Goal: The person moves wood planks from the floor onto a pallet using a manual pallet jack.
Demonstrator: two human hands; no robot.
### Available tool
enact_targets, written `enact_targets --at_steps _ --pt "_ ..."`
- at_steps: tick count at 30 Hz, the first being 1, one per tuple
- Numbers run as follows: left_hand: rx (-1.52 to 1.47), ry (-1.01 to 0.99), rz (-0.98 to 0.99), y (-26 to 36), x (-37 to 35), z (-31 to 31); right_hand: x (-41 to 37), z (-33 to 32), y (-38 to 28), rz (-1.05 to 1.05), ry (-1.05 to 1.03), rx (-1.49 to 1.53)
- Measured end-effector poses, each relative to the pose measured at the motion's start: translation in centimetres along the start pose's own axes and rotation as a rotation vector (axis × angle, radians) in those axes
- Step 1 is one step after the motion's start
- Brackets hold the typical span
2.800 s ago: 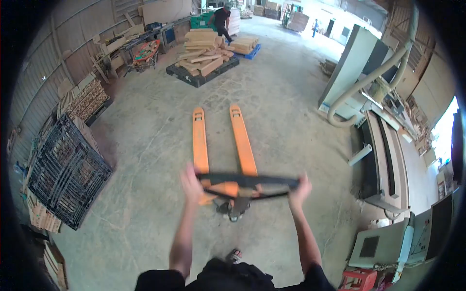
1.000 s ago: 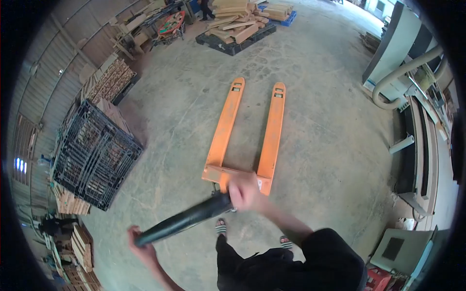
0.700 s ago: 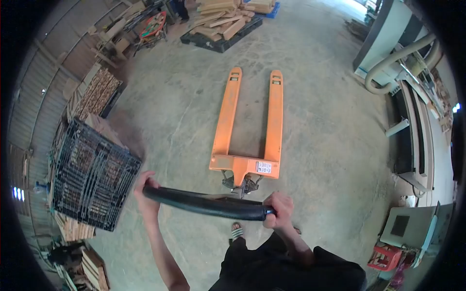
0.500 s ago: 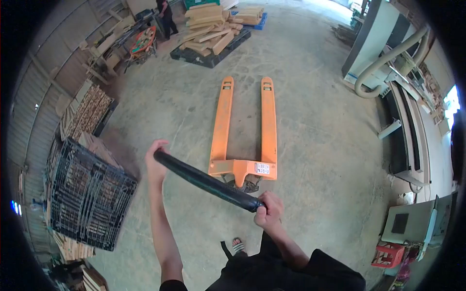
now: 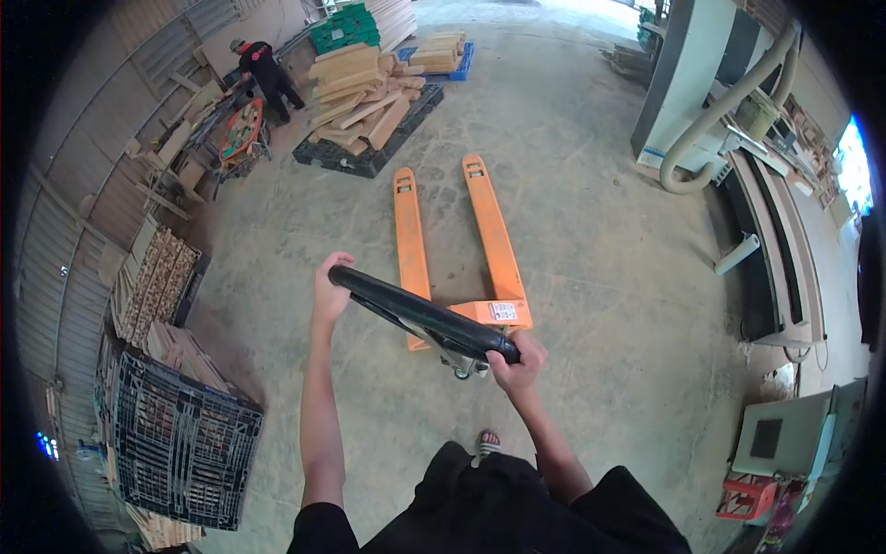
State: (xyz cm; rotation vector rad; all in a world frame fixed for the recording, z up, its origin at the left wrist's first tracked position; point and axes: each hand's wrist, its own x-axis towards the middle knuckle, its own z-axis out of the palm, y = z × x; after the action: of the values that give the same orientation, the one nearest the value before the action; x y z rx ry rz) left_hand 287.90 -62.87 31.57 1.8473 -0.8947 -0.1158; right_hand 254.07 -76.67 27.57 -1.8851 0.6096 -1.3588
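Note:
An orange pallet jack stands on the concrete floor in front of me, its two forks pointing away. Its black handle slants across my view, the left end farther from me than the right. My left hand is closed at the far left end of this handle, its fingers partly hidden. Around the right end my right hand is wrapped, thumb on the near side. A white label shows on the orange body behind the handle.
Timber planks lie piled on a black pallet beyond the forks. A person bends over a bench at far left. Black pallets lean on the left; a long machine and grey cabinet line the right.
The forks have swung to point slightly left, closer to the timber pallet. The handle and both hands have shifted right, still gripping. More of the other person has come into view.

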Motion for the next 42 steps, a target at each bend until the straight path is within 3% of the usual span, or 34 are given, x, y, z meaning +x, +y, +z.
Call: enact_targets --at_steps 5,16,19,27,32,35,38,42 --pt "0.053 0.116 0.058 0.0 10.1 7.9 11.4 0.7 9.3 -0.028 0.073 -0.056" --pt "-0.162 0.002 0.087 -3.4 39.4 23.5 33.5 6.8 24.6 0.065 0.158 -0.181" --pt "-0.088 0.008 0.064 -1.9 44.9 28.7 40.1 4.9 32.9 0.133 0.169 -0.231" --pt "-0.081 -0.016 0.057 -2.7 64.9 42.1 58.3 7.4 44.3 0.117 0.197 -0.281" --pt "-0.048 0.087 0.147 0.1 74.4 53.3 71.5 4.1 56.2 0.108 0.209 -0.229" --pt "-0.117 0.109 0.068 -0.2 80.9 58.3 79.8 4.2 61.8 0.051 0.160 -0.156" --pt "-0.026 0.152 0.172 1.1 87.6 63.8 88.2 3.6 68.7 0.015 0.170 -0.182" --pt "-0.004 0.158 0.015 1.2 96.0 69.9 98.1 4.9 78.3 0.046 0.176 -0.134"
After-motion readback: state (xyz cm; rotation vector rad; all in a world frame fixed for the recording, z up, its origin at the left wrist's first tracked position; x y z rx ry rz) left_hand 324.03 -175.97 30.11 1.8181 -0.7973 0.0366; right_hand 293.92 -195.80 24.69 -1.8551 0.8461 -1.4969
